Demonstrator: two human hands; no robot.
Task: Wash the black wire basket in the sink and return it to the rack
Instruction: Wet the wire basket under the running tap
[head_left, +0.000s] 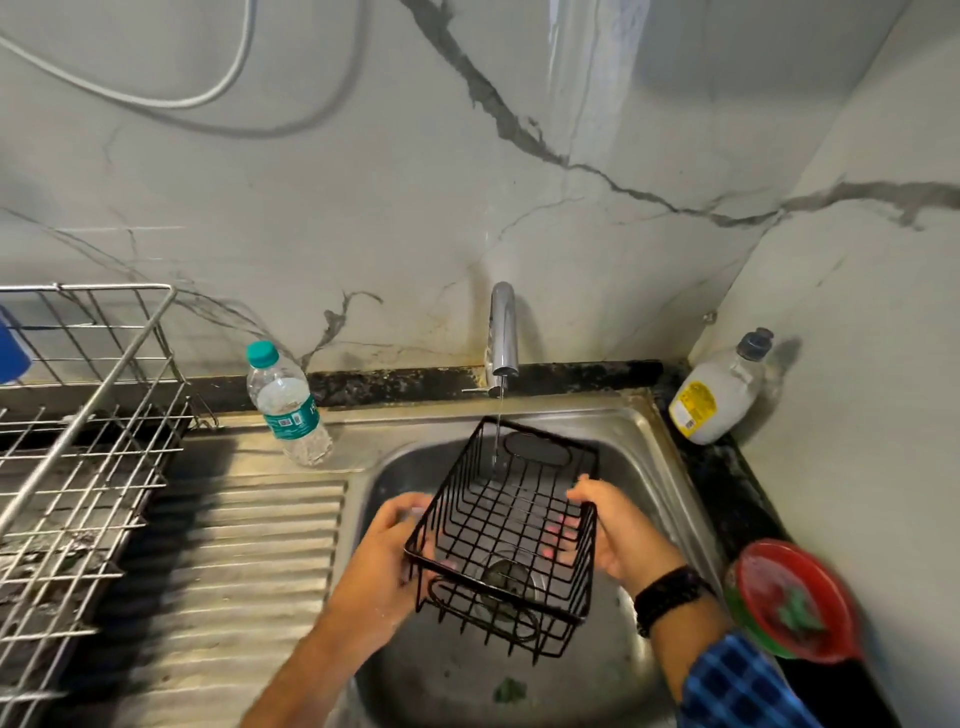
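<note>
Head view: black wire basket (506, 525) held tilted over the sink (649, 467), its far end under the tap's (503, 332) thin stream, presumably to rinse it. Left hand (387, 540) grips the left wall, right hand (618, 530) the right wall. Rack (88, 415) stands at left.

The black wire basket (506, 530), rectangular and open side up, hangs tilted over the bowl of the steel sink (649, 467), gripped by the left hand (387, 540) and the right hand (618, 530), well apart from the silver wire rack (88, 467) on the worktop at left.
</note>
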